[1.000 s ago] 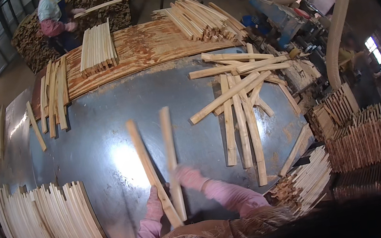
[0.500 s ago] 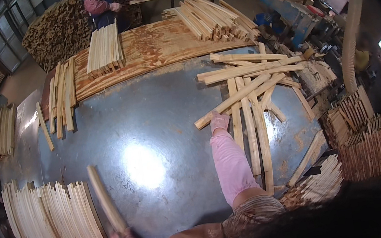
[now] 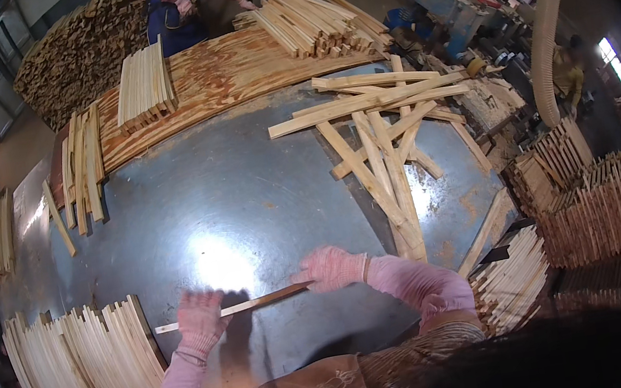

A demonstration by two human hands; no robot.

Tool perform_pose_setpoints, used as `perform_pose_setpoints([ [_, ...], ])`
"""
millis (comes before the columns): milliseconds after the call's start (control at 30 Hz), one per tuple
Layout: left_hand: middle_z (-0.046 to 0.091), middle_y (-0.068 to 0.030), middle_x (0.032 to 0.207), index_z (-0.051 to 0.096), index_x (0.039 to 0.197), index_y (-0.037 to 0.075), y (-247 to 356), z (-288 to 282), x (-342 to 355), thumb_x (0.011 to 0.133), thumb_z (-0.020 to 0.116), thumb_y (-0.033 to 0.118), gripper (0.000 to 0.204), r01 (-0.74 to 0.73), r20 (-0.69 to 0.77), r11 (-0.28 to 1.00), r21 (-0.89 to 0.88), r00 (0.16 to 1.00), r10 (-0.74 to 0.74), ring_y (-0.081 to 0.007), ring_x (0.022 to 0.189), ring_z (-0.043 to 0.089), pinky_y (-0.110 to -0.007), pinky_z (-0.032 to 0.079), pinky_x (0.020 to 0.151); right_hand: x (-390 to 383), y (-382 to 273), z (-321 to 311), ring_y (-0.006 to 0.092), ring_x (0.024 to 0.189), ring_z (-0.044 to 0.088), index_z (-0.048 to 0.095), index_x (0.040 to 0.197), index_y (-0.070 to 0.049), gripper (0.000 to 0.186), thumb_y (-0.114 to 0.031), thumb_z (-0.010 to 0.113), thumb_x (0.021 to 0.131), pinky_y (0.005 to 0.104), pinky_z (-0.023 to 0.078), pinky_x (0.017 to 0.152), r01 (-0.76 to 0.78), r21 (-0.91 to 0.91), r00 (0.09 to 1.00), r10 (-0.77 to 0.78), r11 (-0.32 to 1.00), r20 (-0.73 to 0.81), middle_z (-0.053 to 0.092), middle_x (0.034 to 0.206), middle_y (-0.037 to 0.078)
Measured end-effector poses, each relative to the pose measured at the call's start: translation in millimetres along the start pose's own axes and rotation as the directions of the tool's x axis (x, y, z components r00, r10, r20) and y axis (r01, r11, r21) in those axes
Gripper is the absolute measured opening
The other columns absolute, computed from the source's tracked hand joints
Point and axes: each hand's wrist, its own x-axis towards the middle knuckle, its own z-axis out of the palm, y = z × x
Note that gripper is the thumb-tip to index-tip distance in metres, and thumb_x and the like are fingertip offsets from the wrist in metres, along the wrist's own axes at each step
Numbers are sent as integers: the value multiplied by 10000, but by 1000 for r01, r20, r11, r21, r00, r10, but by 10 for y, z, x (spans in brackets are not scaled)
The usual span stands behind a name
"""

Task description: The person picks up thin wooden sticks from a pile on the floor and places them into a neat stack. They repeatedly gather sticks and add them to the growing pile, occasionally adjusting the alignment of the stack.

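A: What has changed?
B: Right hand (image 3: 330, 268) is off the strip pile (image 3: 359, 172) and grips the right end of a wooden strip (image 3: 262, 300) over the metal table (image 3: 289, 213).
A: Left hand (image 3: 201, 320)?
B: Across its left part; finger closure cannot be determined. Both hands now engage one piece.

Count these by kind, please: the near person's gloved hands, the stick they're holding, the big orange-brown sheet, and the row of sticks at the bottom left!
Pink-gloved left hand and pink-gloved right hand: 2
Thin pale-and-brown wooden stick: 1
Large orange-brown plywood sheet: 1
Row of pale wooden sticks: 1
Total: 5
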Motion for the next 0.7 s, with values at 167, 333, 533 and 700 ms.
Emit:
perform_pose_setpoints([
  [167, 748, -214, 1018, 669, 1272, 62, -104, 906, -298, 981, 657, 487, 516, 161, 89, 831, -533, 987, -134, -382, 935, 731, -461, 571, 799, -89, 1058, -234, 334, 971, 674, 636, 1226, -147, 323, -284, 648, 934, 478, 567, 840, -771, 146, 517, 743, 620, -425, 674, 990, 136],
  [333, 721, -106, 892, 510, 1435, 59, 329, 1586, 24, 969, 732, 378, 607, 212, 200, 94, -973, 973, -118, -286, 802, 705, -394, 568, 727, -357, 1618, 563, 372, 1005, 649, 644, 1200, -103, 373, -260, 707, 868, 502, 550, 822, -860, 233, 265, 786, 455, -558, 675, 987, 153],
  [533, 649, -95, 885, 245, 1571, 62, 1005, 1830, 473, 904, 767, 191, 856, -128, -129, -52, -990, 992, 4, -191, 685, 635, -334, 548, 602, 370, -306, 1481, 276, 1060, 698, 723, 1137, -128, 271, -257, 531, 997, 385, 549, 943, -265, 301, 876, 359, 916, -320, 739, 1071, 117],
  [700, 653, -122, 903, 231, 1575, 10, 859, 1946, 423, 837, 677, 13, 862, 112, 142, -266, -958, 985, -99, -203, 718, 658, -333, 559, 620, -90, 776, 768, 305, 1198, 616, 615, 1299, -110, 593, -514, 623, 865, 438, 461, 1045, -843, 75, 459, 785, 533, -416, 670, 1245, 133],
])
